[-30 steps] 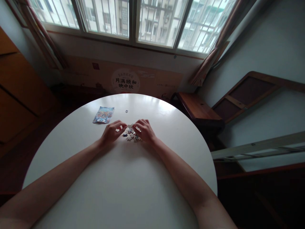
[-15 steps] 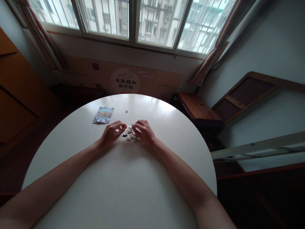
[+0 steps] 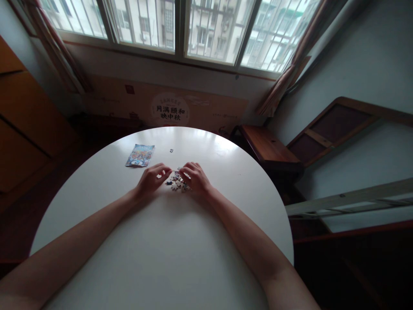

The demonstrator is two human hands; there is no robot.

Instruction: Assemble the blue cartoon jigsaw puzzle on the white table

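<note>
A small heap of loose jigsaw pieces [image 3: 177, 184] lies on the round white table [image 3: 167, 249], between my two hands. My left hand [image 3: 151, 178] rests on the table just left of the heap, fingers curled and pinched toward the middle. My right hand [image 3: 194, 177] sits on the right side of the heap, fingers curled as well. The fingertips of both hands meet over a small pale jigsaw piece [image 3: 176, 171] that they pinch together. What lies under my right palm is hidden.
A printed picture card [image 3: 140, 155] lies flat at the table's far left. One stray jigsaw piece [image 3: 171, 150] sits beyond the hands. A wooden bench [image 3: 267, 148] stands right of the table, wooden frames lean on the right wall, and a window runs along the back.
Almost nothing has moved. Both hands stay at the heap, with only slight shifts of the fingertips around the small piece.
</note>
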